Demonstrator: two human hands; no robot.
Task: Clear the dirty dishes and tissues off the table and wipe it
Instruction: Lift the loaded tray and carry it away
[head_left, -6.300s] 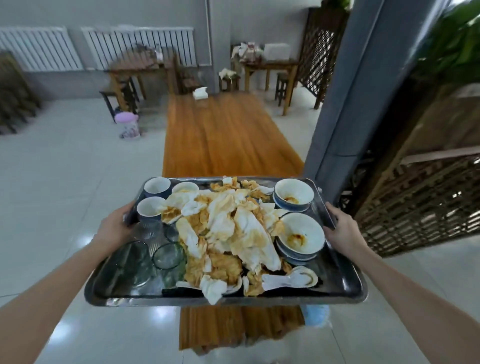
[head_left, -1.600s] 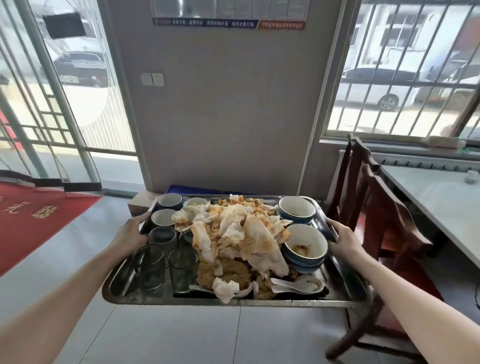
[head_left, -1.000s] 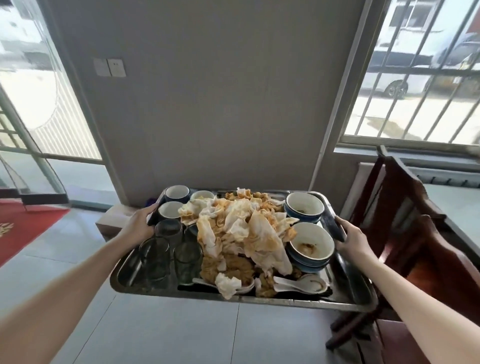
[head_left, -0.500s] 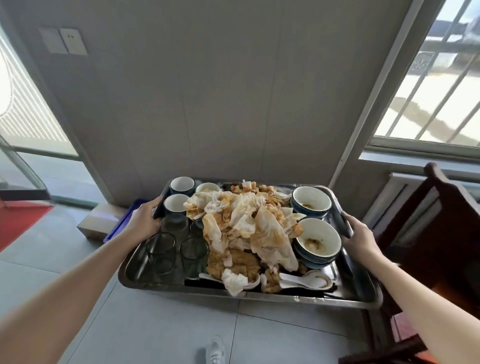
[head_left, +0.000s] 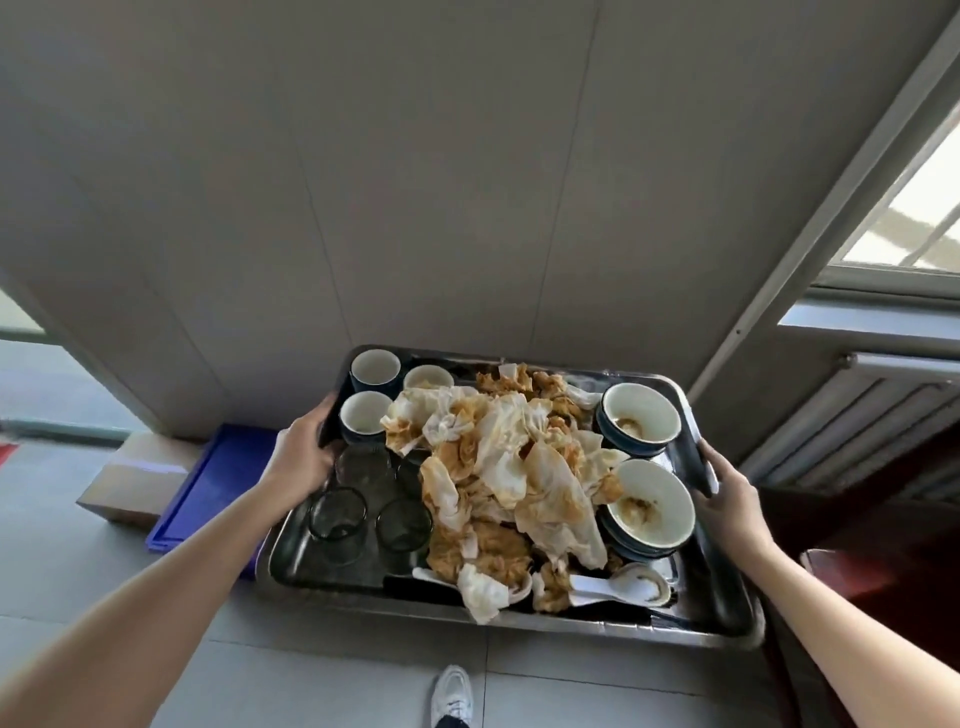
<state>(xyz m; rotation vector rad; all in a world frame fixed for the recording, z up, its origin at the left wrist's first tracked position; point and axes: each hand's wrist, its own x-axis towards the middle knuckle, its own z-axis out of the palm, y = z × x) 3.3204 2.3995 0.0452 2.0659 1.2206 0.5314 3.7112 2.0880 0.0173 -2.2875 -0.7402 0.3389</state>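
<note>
Tray (head_left: 292, 548) gripped btwn L hand (head_left: 304, 460), R hand (head_left: 733, 501)

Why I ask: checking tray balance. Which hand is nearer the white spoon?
Right. The right hand grips the tray at its right rim, just past the white spoon. The left hand grips the opposite rim, across the soiled tissues from it.

**Loaded steel tray**

A steel tray (head_left: 291, 551) carries everything. A heap of orange-stained tissues (head_left: 514, 467) fills its middle. Three blue cups (head_left: 365, 415) stand at the far left, with clear glasses (head_left: 337, 525) nearer on the same side (at least three). Along the right sit a far bowl (head_left: 641, 418) and a near bowl (head_left: 649, 504), both dirty. A white spoon (head_left: 618, 587) lies by the near rim, touching the tissues
</note>
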